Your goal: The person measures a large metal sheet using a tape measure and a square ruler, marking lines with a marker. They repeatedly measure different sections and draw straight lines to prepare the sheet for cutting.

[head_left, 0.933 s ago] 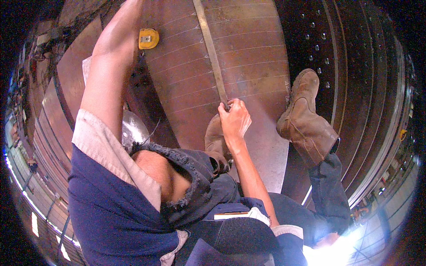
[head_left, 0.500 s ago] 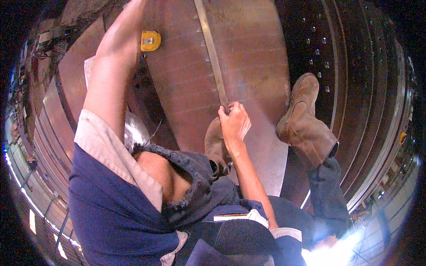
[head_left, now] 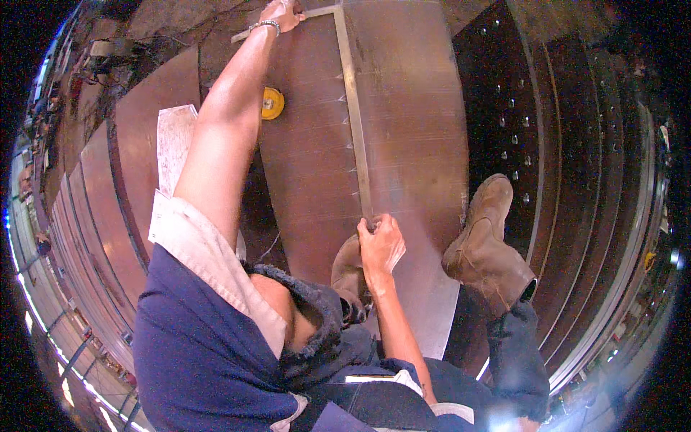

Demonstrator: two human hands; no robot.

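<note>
A person crouches on a large rusty brown steel plate (head_left: 417, 129) lying on a workshop floor, seen from above their head. Nearest are a dark blue shirt with a pale sleeve and frayed denim at the knee. Two tan work boots stand on the plate: the left boot (head_left: 350, 273) is just beside the right hand, and the right boot (head_left: 486, 245) sits near the plate's right edge.

The right hand (head_left: 381, 245) is closed, fingers curled around the near end of a long metal square (head_left: 354, 122), apparently pinching a small marking tool against it; the tool is too small to make out. The square's long blade runs away up the plate, with small white chalk ticks (head_left: 344, 119) beside it.

Far off, the left hand (head_left: 281, 13), wearing a bracelet, presses down on the square's short crosspiece at the plate's far edge. A yellow tape measure (head_left: 271, 103) lies just right of the outstretched left forearm.
</note>
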